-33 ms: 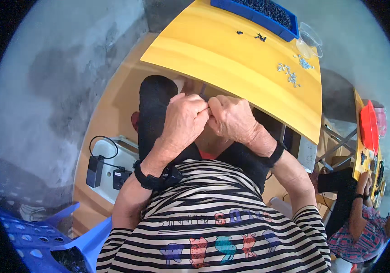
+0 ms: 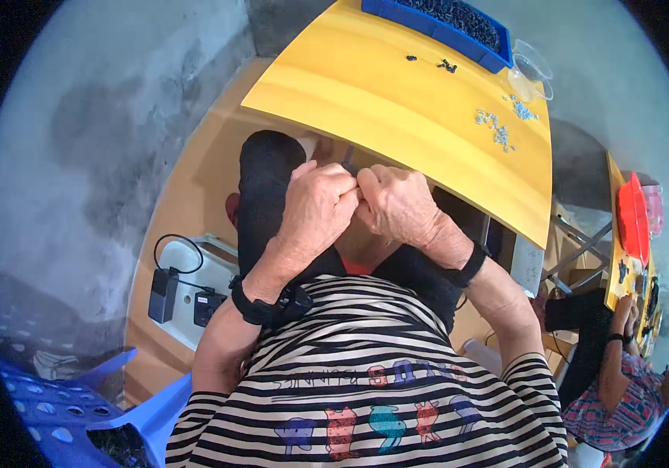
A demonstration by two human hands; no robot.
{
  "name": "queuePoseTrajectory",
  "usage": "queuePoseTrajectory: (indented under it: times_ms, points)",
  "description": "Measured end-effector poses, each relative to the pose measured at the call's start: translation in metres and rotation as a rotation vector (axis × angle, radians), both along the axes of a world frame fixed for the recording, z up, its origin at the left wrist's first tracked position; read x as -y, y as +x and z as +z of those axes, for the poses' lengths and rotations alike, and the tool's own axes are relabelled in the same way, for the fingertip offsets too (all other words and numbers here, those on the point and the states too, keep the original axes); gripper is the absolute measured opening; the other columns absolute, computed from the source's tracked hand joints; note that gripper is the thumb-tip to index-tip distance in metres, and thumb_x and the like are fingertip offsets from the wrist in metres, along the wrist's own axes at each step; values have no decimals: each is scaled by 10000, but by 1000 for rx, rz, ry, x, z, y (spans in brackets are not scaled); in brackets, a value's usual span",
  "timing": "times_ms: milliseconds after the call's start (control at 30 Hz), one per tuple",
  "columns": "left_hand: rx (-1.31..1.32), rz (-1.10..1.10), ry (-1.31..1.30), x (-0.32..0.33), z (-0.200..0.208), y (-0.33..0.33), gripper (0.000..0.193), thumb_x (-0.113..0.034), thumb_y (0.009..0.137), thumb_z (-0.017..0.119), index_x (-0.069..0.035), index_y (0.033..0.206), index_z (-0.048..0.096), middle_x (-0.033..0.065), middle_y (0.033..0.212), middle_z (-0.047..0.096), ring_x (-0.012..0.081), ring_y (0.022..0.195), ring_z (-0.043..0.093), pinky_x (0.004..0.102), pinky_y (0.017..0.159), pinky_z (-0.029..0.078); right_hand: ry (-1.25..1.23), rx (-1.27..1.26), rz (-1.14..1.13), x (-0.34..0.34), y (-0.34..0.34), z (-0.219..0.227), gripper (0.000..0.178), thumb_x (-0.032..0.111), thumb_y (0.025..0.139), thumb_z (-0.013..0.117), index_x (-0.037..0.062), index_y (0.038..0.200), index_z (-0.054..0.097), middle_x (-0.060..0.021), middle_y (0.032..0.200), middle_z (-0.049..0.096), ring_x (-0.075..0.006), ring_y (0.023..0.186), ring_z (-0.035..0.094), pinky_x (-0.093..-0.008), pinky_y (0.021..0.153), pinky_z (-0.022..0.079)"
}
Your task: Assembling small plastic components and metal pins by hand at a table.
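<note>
Meeting at curled fingers (image 2: pixel 344 182), left hand (image 2: pixel 315 201) and right hand (image 2: pixel 401 204) are seen unmoved, no progress shown; whether anything is pinched cannot be told.

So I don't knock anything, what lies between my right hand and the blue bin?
The head view shows yellow tabletop between them, with small black pieces lying near the blue bin.

Smooth blue plastic tray (image 2: pixel 432 30)
</note>
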State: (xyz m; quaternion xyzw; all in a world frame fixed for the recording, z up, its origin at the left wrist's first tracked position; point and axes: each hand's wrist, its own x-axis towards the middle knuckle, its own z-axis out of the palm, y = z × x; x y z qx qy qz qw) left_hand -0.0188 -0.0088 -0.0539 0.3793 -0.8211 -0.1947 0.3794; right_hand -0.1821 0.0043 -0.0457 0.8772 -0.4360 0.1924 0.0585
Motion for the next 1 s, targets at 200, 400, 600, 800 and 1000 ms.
queuePoseTrajectory:
  times_ms: [200,400,600,800,1000]
  points:
    - [38,43,-90,11,-5,-5,80,-54,739,565,-8,687,605,93,742,612,299,686,572,469,806,417,-33,-73,-18,15,-3,-3,210,235,740,616,54,709,515,-108,607,550,-260,533,596,-356,482,488]
    - [50,34,-21,35,7,-12,108,-83,728,575,3,673,609,114,734,616,312,684,586,435,740,462,6,-90,-61,35,-13,4,216,204,703,639,46,719,492,-116,648,558,-288,612,603,-391,543,489]
    - [102,49,-94,57,4,-30,139,-99,714,562,16,645,599,143,678,589,337,647,578,431,622,470,-55,-86,-34,62,-30,-6,228,239,741,616,42,715,505,-126,630,562,-293,589,606,-393,533,497]
    - [186,41,-73,76,4,-38,138,-97,678,561,16,604,590,164,648,576,364,647,575,456,614,464,-87,-44,4,72,-35,-9,287,294,782,601,36,701,506,-137,606,567,-313,556,605,-406,510,498]
    - [111,28,-65,85,21,-42,154,-122,663,570,15,600,605,181,654,576,365,639,573,461,609,460,-115,21,-43,76,-38,2,310,316,797,606,35,719,500,-159,617,578,-328,565,604,-415,510,487]
